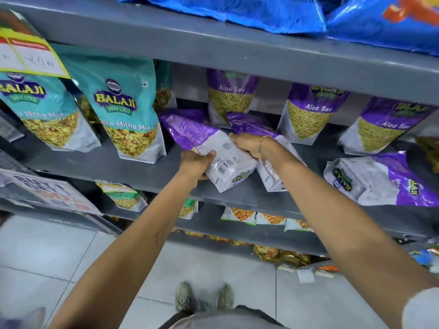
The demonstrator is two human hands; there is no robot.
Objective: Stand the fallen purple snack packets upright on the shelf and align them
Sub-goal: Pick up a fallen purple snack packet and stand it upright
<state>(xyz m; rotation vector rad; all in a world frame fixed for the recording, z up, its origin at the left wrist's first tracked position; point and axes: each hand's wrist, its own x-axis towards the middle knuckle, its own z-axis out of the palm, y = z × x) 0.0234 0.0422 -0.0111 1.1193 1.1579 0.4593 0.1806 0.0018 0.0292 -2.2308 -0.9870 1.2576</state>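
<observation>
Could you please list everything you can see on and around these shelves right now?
Fallen purple packets: three, purple and white, middle shelf front; two under the hands.
Upright Aloo Sev packets: three, purple, shelf back.
Teal Mitha Mix packets: two in front, teal, shelf left.
Blue bags: blue, top shelf.
Small packets: several, green and white, lower shelf.
Shelf: grey.
Shoes: two, floor.
Left hand: grips one packet.
Right hand: on the packets.

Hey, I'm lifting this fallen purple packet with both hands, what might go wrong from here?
The held packet juts past the shelf edge; if the left hand or right hand slips, it may drop to the floor. Swinging it upright could bump the second fallen packet beside it, or the upright Aloo Sev packet behind.
</observation>
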